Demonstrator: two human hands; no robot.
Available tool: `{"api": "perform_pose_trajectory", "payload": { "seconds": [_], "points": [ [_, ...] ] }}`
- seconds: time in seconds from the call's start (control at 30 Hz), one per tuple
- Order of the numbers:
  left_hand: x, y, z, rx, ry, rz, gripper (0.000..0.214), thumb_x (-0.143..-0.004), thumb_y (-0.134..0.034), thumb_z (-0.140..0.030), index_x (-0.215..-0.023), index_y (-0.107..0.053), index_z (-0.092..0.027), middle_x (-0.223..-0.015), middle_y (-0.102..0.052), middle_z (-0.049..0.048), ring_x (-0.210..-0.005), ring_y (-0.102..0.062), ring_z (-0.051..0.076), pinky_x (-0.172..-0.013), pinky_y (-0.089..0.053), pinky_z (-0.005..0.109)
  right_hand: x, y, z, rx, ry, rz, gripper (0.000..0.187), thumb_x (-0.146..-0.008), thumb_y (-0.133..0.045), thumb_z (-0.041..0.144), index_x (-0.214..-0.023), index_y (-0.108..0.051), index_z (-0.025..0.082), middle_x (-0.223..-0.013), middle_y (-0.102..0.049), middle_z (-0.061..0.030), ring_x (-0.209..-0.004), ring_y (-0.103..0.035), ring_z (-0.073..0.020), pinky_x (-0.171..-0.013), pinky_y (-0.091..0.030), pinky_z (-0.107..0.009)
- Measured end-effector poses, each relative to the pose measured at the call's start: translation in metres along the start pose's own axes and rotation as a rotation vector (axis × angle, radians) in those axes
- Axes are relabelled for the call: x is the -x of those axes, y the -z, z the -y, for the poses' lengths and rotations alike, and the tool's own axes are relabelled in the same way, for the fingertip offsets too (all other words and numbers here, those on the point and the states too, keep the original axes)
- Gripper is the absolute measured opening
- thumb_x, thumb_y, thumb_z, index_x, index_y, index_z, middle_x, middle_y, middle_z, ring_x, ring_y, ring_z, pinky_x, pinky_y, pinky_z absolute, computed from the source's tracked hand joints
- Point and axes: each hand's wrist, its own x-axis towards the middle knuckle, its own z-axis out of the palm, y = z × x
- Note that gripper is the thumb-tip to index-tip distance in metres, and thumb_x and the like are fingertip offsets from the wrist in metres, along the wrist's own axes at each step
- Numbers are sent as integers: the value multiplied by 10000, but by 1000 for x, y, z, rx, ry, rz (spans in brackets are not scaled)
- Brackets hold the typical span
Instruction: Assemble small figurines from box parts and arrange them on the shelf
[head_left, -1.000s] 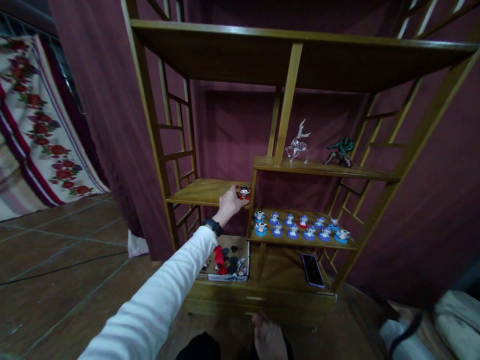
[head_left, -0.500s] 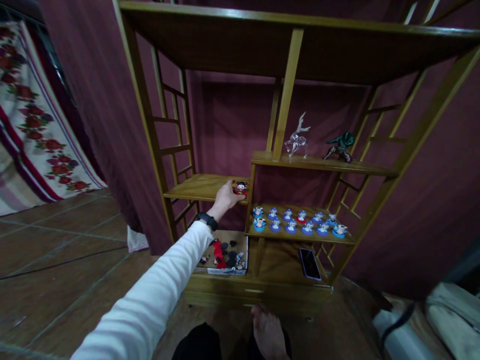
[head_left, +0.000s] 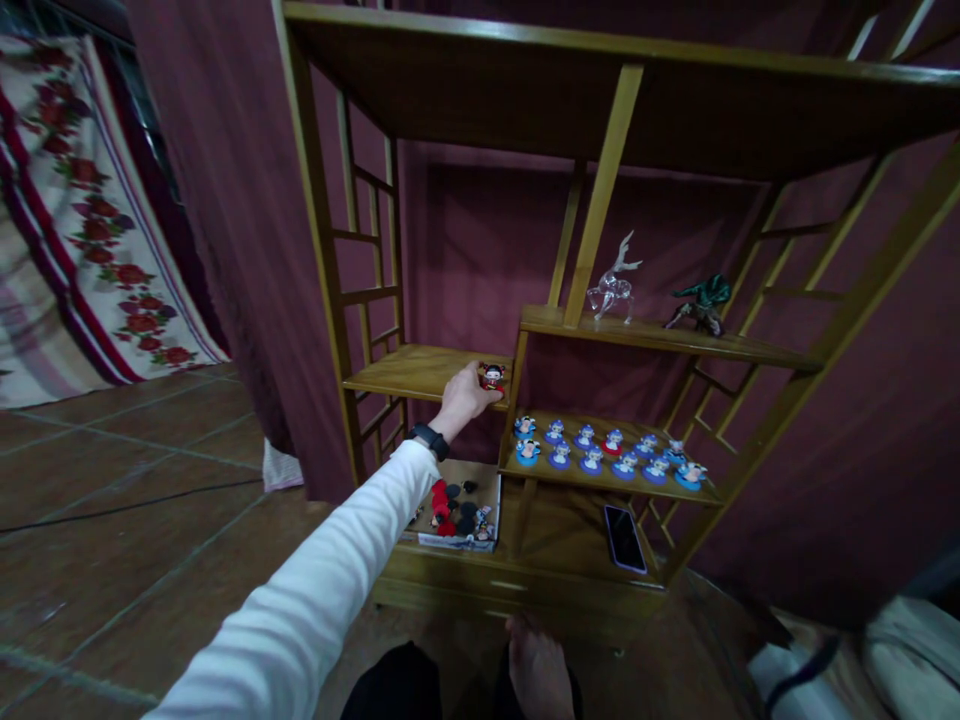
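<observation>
My left hand, in a white sleeve with a black wristband, reaches to the right end of the left wooden shelf. Its fingers are closed on a small red-and-black doll figurine that stands on that shelf by the upright. My right hand rests low at the bottom edge against dark clothing; its fingers do not show clearly. Below the shelf, an open box holds several red and black small pieces.
A wooden display rack stands against a dark red curtain. One lower shelf carries several blue-based figurines. Above them stand a glass deer and a green figure. A phone lies on the bottom board. A floral cloth hangs at left.
My left hand stays on the red doll at the same spot on the shelf. Only the view has shifted slightly; the right hand has not moved.
</observation>
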Motion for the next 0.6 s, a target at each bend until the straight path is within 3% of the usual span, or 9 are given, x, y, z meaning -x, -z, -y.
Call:
{"api": "perform_pose_trajectory", "payload": {
  "seconds": [0.27,0.6],
  "points": [
    [2,1,3,-36,-28,1,695,-575,-710,-395,-1191,-470,-181,-932,-658,59,-858,-602,200,-712,-430,268,-1,-11,-2,47,21,-25,329,-808,-339,40,-929,-590,213,-887,-660,-61,-798,-635,-164,-688,-424,-245],
    [2,-1,7,-22,-61,-20,671,-577,-708,-399,-1173,-486,-184,-911,-661,53,-836,-605,197,-688,-426,262,-1,-8,3,50,42,-62,304,-812,-339,45,-895,-590,194,-859,-660,-69,-804,-634,-166,-679,-429,-242]
  ]
}}
